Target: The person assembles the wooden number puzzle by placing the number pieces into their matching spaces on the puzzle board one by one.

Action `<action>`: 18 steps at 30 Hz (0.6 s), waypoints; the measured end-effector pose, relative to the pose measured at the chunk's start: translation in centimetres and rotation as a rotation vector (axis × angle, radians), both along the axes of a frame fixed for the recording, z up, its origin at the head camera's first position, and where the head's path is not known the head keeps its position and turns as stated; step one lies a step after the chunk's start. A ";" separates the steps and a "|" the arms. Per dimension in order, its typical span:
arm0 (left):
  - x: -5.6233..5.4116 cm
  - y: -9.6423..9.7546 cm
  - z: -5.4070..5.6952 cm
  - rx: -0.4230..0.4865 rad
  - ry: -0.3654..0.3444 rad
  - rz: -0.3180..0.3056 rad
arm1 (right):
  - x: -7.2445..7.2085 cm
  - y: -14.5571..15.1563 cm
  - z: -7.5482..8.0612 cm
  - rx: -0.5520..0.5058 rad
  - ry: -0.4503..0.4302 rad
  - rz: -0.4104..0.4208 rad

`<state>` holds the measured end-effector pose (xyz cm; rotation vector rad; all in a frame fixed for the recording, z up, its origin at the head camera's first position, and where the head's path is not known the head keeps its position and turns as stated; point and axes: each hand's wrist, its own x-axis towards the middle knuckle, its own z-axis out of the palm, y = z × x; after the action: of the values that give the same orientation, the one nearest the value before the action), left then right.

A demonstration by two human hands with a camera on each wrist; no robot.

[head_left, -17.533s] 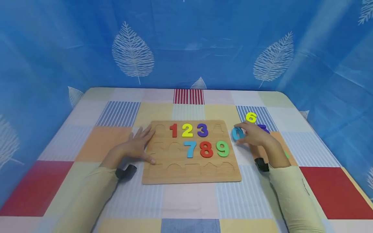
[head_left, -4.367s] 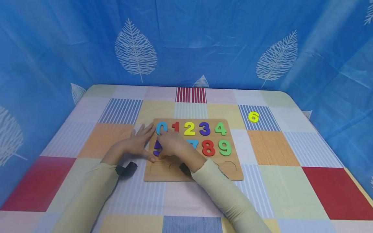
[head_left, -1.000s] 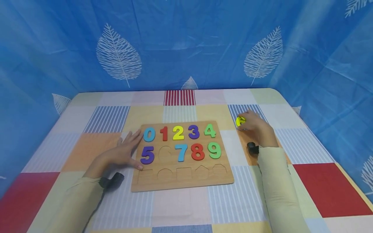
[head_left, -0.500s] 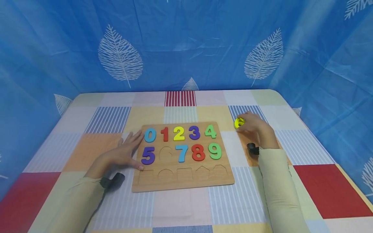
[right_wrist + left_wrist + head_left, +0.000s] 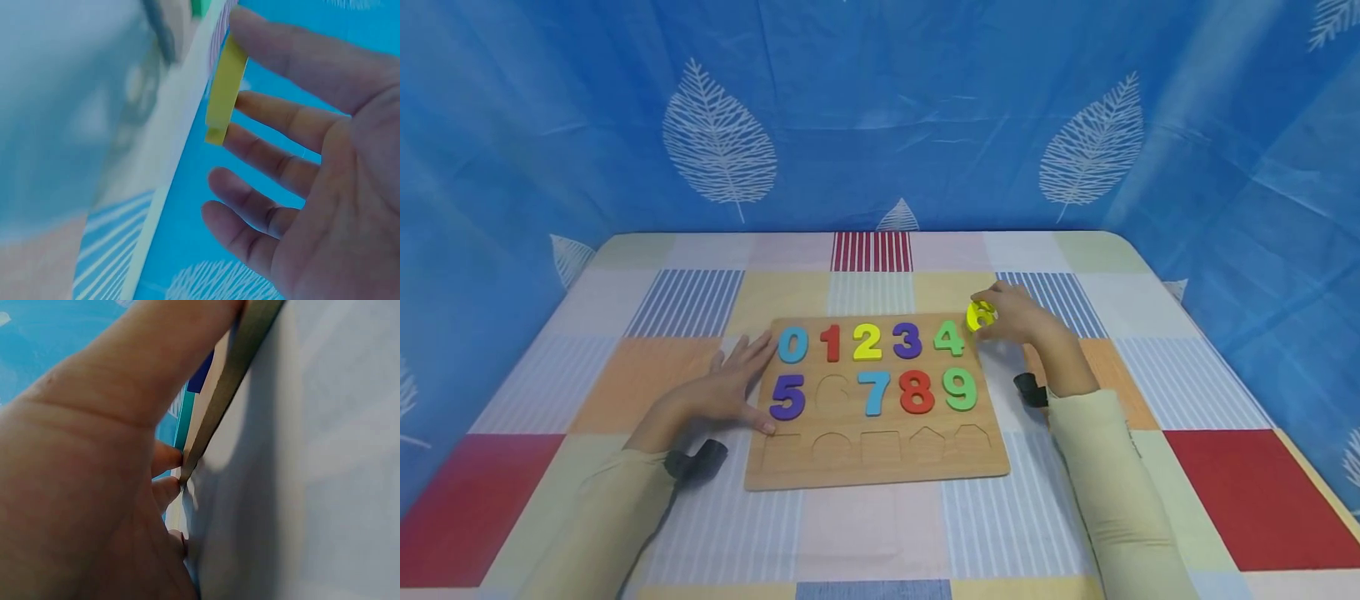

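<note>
A wooden puzzle board [image 5: 880, 482] lies mid-table with colourful number pieces on it, 0 to 5 and 7 to 9. Between the purple 5 [image 5: 787, 397] and the blue 7 [image 5: 873, 392] shows a bare outline of a 6 [image 5: 832, 396]. My left hand [image 5: 727, 390] rests spread along the board's left edge, thumb and fingertips on it. My right hand [image 5: 1017, 319] pinches the yellow number 6 [image 5: 981, 316] beside the board's top right corner, close to the green 4 [image 5: 949, 337]. In the right wrist view the yellow piece [image 5: 226, 84] sits edge-on between thumb and fingertips, raised off the cloth.
The board's bottom row holds bare outlined shapes [image 5: 880, 447]. A patchwork tablecloth [image 5: 880, 533] covers the table, and a blue curtain [image 5: 880, 108] with white leaves hangs behind and at both sides. Each wrist wears a black camera band [image 5: 1032, 390].
Blue 0, green 4 and purple 5 went onto the board earlier. Lately my right hand has taken the yellow 6 and carried it left to the board's corner. My left hand stays put.
</note>
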<state>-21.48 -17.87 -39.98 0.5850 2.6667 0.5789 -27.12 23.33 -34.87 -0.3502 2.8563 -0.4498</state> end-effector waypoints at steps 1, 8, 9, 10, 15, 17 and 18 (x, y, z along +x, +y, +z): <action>0.0 0.0 0.0 0.000 0.001 -0.003 | 0.2 -0.6 0.1 0.000 0.008 0.009; -0.2 -0.5 0.1 0.006 0.000 -0.020 | 1.4 -4.6 0.9 -0.003 0.056 0.050; -0.3 -0.5 0.2 0.008 0.001 -0.021 | 1.5 -5.3 1.0 -0.005 0.058 0.060; -0.3 -0.5 0.2 0.005 0.002 -0.024 | 1.7 -5.9 1.1 -0.006 0.064 0.075; -0.5 -0.6 0.1 -0.002 0.004 -0.031 | 2.8 -8.7 1.2 0.009 0.074 0.146; -0.6 -0.6 0.1 0.004 0.003 -0.033 | 3.2 -9.8 1.0 0.023 0.078 0.161; -0.6 -0.5 0.1 0.007 0.003 -0.033 | 3.4 -10.4 0.9 0.034 0.084 0.173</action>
<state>-22.12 -18.40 -39.87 0.6315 2.6536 0.5786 -23.74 12.93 -33.93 -0.6178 2.8773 -0.3609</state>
